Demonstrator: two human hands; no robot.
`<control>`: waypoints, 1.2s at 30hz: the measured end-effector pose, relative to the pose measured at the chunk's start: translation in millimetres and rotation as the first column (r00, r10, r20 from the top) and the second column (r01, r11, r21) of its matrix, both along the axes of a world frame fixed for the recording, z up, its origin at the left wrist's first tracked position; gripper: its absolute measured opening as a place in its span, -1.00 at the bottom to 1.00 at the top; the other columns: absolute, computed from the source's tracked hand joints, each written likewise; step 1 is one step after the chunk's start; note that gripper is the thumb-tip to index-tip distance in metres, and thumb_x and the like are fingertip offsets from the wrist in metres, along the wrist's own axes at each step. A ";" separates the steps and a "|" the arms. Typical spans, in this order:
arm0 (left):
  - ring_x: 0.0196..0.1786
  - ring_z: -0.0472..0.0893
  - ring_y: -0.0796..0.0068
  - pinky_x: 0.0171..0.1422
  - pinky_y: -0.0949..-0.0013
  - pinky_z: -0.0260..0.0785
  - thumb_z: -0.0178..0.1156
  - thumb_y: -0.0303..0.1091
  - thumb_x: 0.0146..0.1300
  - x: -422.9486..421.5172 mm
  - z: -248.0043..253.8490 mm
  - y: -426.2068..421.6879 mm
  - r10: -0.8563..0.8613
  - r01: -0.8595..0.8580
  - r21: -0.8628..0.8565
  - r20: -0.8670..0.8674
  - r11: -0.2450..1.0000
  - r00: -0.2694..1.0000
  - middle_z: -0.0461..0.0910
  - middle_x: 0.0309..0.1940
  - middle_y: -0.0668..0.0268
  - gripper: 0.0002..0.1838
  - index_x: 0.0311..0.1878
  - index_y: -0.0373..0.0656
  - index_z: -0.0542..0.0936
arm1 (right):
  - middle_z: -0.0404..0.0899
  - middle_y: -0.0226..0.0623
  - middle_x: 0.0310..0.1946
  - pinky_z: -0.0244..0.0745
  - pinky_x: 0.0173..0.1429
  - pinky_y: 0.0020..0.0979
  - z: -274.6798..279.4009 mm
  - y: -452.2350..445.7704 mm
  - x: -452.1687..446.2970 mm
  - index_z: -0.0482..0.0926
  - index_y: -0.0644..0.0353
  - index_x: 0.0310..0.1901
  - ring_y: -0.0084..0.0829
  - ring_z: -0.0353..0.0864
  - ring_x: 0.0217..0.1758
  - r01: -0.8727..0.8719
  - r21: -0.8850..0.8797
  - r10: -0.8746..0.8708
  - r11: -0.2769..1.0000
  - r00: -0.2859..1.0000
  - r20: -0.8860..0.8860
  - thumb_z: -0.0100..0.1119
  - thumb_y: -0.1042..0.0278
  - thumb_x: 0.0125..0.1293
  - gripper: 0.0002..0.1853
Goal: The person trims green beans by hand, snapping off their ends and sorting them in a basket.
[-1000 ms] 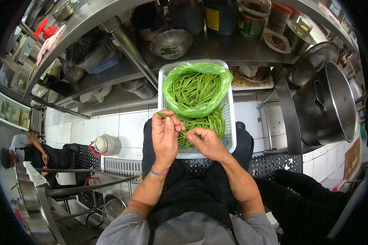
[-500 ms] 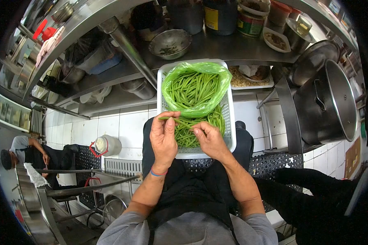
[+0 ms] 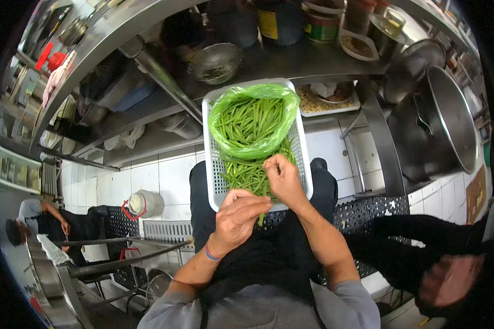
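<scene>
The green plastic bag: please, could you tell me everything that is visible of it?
The translucent green plastic bag looks thin, crinkled and glossy. Its mouth opens upward, showing long slender green beans inside. It sits in the far part of the white perforated plastic basket, loose beans in front. Whether the right hand touches it is unclear.

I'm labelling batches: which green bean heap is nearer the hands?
The loose heap in the white basket; the other heap sits farther away, inside the green bag.

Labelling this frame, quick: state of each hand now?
Left hand: closed, holding a green bean.
Right hand: closed in a pinch; whether it holds anything cannot be told.
</scene>
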State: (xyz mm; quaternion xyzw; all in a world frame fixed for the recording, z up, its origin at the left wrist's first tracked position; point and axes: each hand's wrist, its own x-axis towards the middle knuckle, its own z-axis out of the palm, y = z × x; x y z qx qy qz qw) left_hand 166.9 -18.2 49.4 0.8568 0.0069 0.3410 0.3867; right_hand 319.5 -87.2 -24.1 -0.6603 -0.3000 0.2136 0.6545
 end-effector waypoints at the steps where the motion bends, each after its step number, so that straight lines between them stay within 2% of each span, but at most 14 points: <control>1: -0.22 0.67 0.22 -0.06 0.26 0.49 0.30 -0.72 0.09 0.0 1.8 2.6 0.041 -0.040 0.024 -0.033 0.999 0.999 0.74 -0.18 0.15 -0.73 -0.15 -0.23 0.73 | 0.49 -0.34 -0.56 0.37 -0.41 -0.37 -0.6 -1.1 3.8 0.53 0.32 -0.27 -0.51 0.46 -0.52 -0.014 0.010 0.015 1.000 0.994 -0.112 0.03 0.49 0.44 -0.87; 3: -0.24 0.66 0.19 -0.09 0.24 0.50 0.32 -0.69 0.09 6.0 4.4 11.6 0.114 -0.107 0.073 -0.090 0.992 0.989 0.73 -0.21 0.14 -0.74 -0.14 -0.24 0.73 | 0.43 -0.44 -0.50 0.30 -0.47 -0.46 6.2 -11.4 14.3 0.51 0.27 -0.21 -0.65 0.31 -0.53 -0.065 0.296 0.239 0.953 0.761 -0.603 -0.03 0.48 0.47 -0.88; 4: -0.24 0.66 0.14 -0.11 0.22 0.51 0.32 -0.64 0.13 10.0 2.7 15.5 0.208 -0.204 0.042 -0.167 0.978 0.964 0.71 -0.26 0.10 -0.79 -0.14 -0.29 0.72 | 0.46 -0.39 -0.46 0.34 -0.46 -0.45 9.0 -14.5 17.1 0.50 0.27 -0.21 -0.62 0.34 -0.51 -0.002 0.408 0.292 0.913 0.702 -0.649 -0.02 0.48 0.47 -0.89; 7: -0.16 0.65 0.06 -0.10 0.21 0.51 0.36 -0.59 0.14 20.5 -16.7 43.0 0.253 -0.261 0.034 -0.399 0.965 0.881 0.67 -0.19 0.06 -0.72 -0.04 -0.35 0.67 | 0.51 -0.29 -0.37 0.45 -0.42 -0.39 13.5 -18.3 27.6 0.50 0.28 -0.21 -0.55 0.41 -0.46 0.106 0.547 0.357 0.831 0.652 -0.669 -0.01 0.50 0.44 -0.91; 10: -0.05 0.61 0.03 -0.02 0.19 0.48 0.39 -0.54 0.15 22.0 -31.4 62.4 0.407 -0.355 0.269 -0.169 0.895 0.898 0.62 -0.08 -0.01 -0.61 0.07 -0.37 0.61 | 0.48 -0.32 -0.42 0.43 -0.43 -0.42 20.1 -22.0 34.4 0.53 0.29 -0.24 -0.57 0.39 -0.49 0.168 0.514 0.290 0.841 0.662 -0.692 -0.06 0.56 0.40 -0.87; 13: 0.02 0.55 -0.09 0.05 0.06 0.43 0.31 -0.50 0.25 17.9 -27.4 79.7 0.569 -0.595 -0.003 -0.291 0.804 0.769 0.56 -0.04 -0.10 -0.60 0.14 -0.40 0.54 | 0.43 -0.37 -0.49 0.37 -0.46 -0.46 -1.4 -33.5 51.0 0.55 0.31 -0.26 -0.59 0.34 -0.51 0.209 0.590 0.244 0.780 0.766 -0.594 -0.09 0.59 0.38 -0.83; 17: -0.05 0.59 -0.23 -0.04 -0.05 0.44 0.25 -0.41 0.32 23.0 -59.9 123.6 0.578 -0.516 0.260 -0.394 0.816 0.715 0.60 -0.12 -0.20 -0.69 0.04 -0.39 0.53 | 0.42 -0.45 -0.53 0.32 -0.46 -0.49 -2.3 -45.6 82.4 0.62 0.32 -0.19 -0.63 0.31 -0.52 0.324 0.305 -0.160 0.895 0.874 -0.459 -0.02 0.46 0.45 -0.80; 19: -0.10 0.60 -0.30 -0.07 -0.10 0.44 0.22 -0.37 0.34 31.2 -63.1 127.8 0.589 -0.510 0.297 -0.466 0.807 0.660 0.62 -0.19 -0.24 -0.74 -0.03 -0.37 0.54 | 0.64 -0.11 -0.42 0.52 -0.25 -0.25 -21.3 -31.0 95.6 0.62 0.39 -0.16 -0.24 0.63 -0.36 0.373 0.019 -0.370 0.928 0.925 -0.086 0.05 0.29 0.47 -0.71; 21: -0.16 0.62 -0.35 -0.08 -0.14 0.44 0.20 -0.35 0.37 39.4 -61.0 126.7 0.640 -0.582 0.288 -0.484 0.761 0.597 0.64 -0.29 -0.23 -0.78 -0.09 -0.34 0.54 | 0.70 0.12 -0.32 0.57 -0.08 -0.12 -22.9 -20.1 98.4 0.61 0.42 -0.17 0.03 0.73 -0.20 0.386 -0.157 -0.366 0.909 0.920 0.143 0.10 0.22 0.45 -0.66; 23: -0.15 0.61 -0.36 -0.08 -0.13 0.44 0.19 -0.35 0.38 42.0 -63.0 130.7 0.652 -0.611 0.264 -0.473 0.746 0.592 0.65 -0.29 -0.23 -0.79 -0.12 -0.34 0.55 | 0.66 0.25 -0.27 0.55 0.02 -0.03 -8.9 -17.5 91.3 0.58 0.45 -0.16 0.19 0.69 -0.09 0.259 -0.350 -0.212 0.900 0.963 0.167 0.16 0.20 0.41 -0.65; 26: -0.28 0.68 -0.11 -0.16 0.05 0.47 0.20 -0.39 0.38 36.2 -77.1 140.8 0.588 -0.601 0.088 -0.359 0.794 0.725 0.68 -0.34 -0.10 -0.81 -0.14 -0.36 0.58 | 0.64 0.32 -0.25 0.53 0.07 0.03 -3.9 -16.7 85.1 0.55 0.46 -0.13 0.28 0.66 -0.05 0.215 -0.420 -0.118 0.882 0.963 0.244 0.21 0.22 0.35 -0.65; 29: -0.38 0.61 0.35 -0.24 0.26 0.43 0.21 -0.43 0.38 31.0 -74.9 146.6 0.487 -0.557 -0.157 -0.333 0.815 0.807 0.68 -0.39 0.11 -0.83 -0.13 -0.38 0.61 | 0.63 0.34 -0.27 0.52 0.07 0.06 -14.1 -24.6 83.7 0.51 0.45 -0.13 0.30 0.65 -0.07 0.229 -0.387 -0.131 0.893 0.956 0.263 0.21 0.30 0.31 -0.69; 30: -0.38 0.47 0.61 -0.28 0.40 0.36 0.20 -0.46 0.38 31.2 -71.2 146.5 0.457 -0.519 -0.194 -0.289 0.833 0.841 0.63 -0.43 0.27 -0.83 -0.10 -0.40 0.62 | 0.63 0.34 -0.28 0.52 0.06 0.06 -13.6 -27.5 81.2 0.51 0.44 -0.16 0.30 0.65 -0.08 0.236 -0.381 -0.142 0.894 0.956 0.258 0.21 0.30 0.31 -0.70; 36: -0.38 0.43 0.68 -0.31 0.46 0.30 0.18 -0.47 0.41 42.3 -42.9 132.9 0.359 -0.470 -0.328 -0.346 0.820 0.867 0.55 -0.44 0.38 -0.84 -0.09 -0.40 0.61 | 0.62 0.25 -0.39 0.54 -0.14 0.00 12.6 -48.5 72.8 0.49 0.40 -0.28 0.21 0.68 -0.25 0.292 -0.387 -0.207 0.875 0.947 0.246 0.22 0.33 0.30 -0.75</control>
